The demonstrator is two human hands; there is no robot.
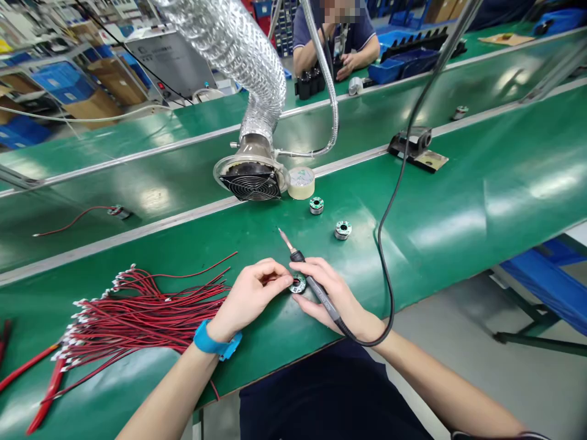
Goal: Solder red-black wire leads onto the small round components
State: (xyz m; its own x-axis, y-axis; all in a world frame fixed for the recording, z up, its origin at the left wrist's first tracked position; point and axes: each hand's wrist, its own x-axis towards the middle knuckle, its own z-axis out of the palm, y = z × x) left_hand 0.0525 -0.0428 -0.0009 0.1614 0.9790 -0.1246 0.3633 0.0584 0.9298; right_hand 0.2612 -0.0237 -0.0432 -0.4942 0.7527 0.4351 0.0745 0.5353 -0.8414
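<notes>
My left hand (259,290), with a blue band at the wrist, is closed, thumb and forefinger pinched at the edge of a small round part (298,283) with a green circuit board. Whatever lies between the fingertips is too small to make out. My right hand (330,293) holds a soldering iron (321,294), its tip pointing up and away to the left; the right fingers also reach the round part's right side. Left of my hands lies a bundle of red and black wires (151,315) with white connectors. Two similar round parts (316,205) (342,230) stand farther back.
A fume duct with a round fan (254,182) hangs over the bench (440,244). Behind are a tape roll (301,183) and a black iron stand (418,150). The iron's black cable (384,226) loops at the right. A person (337,43) sits across, near blue bins (389,68).
</notes>
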